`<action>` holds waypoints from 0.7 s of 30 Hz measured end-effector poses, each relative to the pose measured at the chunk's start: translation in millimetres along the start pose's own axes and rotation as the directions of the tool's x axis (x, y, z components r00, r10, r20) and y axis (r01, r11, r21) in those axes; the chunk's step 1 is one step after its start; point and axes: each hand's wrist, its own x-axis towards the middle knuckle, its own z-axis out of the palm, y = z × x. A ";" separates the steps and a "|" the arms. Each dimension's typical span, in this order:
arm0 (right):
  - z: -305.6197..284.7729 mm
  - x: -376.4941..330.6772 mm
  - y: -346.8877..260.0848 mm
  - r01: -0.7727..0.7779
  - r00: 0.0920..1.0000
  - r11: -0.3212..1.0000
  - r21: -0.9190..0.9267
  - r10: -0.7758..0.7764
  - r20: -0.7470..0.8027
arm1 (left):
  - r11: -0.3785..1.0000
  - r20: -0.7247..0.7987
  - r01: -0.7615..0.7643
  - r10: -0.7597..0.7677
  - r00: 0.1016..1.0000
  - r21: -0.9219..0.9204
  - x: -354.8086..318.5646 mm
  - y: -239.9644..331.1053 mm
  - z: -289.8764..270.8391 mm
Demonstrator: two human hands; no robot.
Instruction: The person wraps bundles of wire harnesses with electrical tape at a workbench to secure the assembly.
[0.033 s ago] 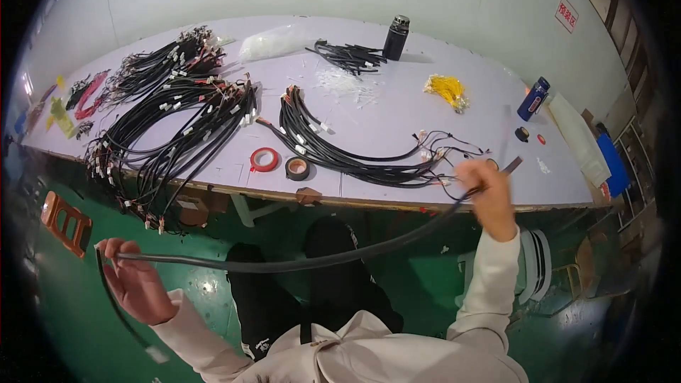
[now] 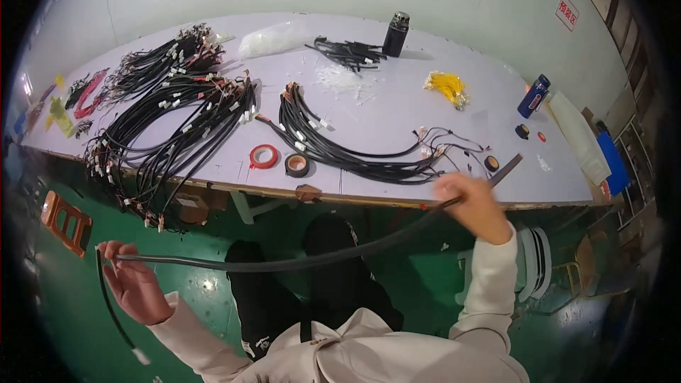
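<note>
A long black cable [image 2: 305, 264] sags in front of me between my two hands, over my lap and the near side of the table. My left hand [image 2: 135, 289] pinches it near its left end, where a thinner black lead [image 2: 113, 305] with a white tip hangs down. At the right, my right hand [image 2: 479, 209] is closed round the cable near its other end, which sticks out past the hand above the table edge. Just beyond this hand lies a bundle of black cables [image 2: 355, 159] with thin branching leads and white labels.
Coiled black cables [image 2: 135, 128] overhang the table's front left edge. Red tape [image 2: 264, 157] and black tape [image 2: 297, 164] lie near the edge. Farther back are yellow wires [image 2: 447, 87], a black flask [image 2: 396, 35] and a blue can [image 2: 533, 97]. An orange stool [image 2: 67, 223] stands left.
My right hand has shifted slightly left and down along the cable, uncovering a tape roll behind it. The lead hanging from my left hand has swung a little left.
</note>
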 end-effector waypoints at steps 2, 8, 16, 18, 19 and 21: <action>27.5 -9.9 9.3 -0.115 0.886 0.986 0.123 0.046 0.462 | 1.000 -0.226 -0.021 0.020 0.974 -0.003 -15.3 35.0 -21.4; 173.5 -69.0 106.7 -0.723 0.562 0.569 0.392 0.155 0.812 | 0.925 -0.550 0.308 -0.142 0.823 0.221 -115.8 117.4 -145.7; 224.3 -114.9 139.5 -0.747 0.647 0.389 0.539 0.243 0.723 | 0.767 -0.751 0.336 0.273 0.601 0.547 -164.8 142.0 -176.1; 228.6 -113.8 135.5 -0.760 0.639 0.385 0.523 0.298 0.709 | 0.782 -0.739 0.293 0.293 0.606 0.550 -165.7 149.2 -188.8; 229.8 -113.0 134.0 -0.768 0.636 0.381 0.515 0.354 0.686 | 0.780 -0.739 0.292 0.300 0.603 0.554 -172.4 156.9 -199.8; 233.2 -116.5 140.7 -0.757 0.649 0.413 0.507 0.376 0.662 | 0.898 -0.799 0.168 0.262 0.541 0.407 -182.2 159.3 -218.5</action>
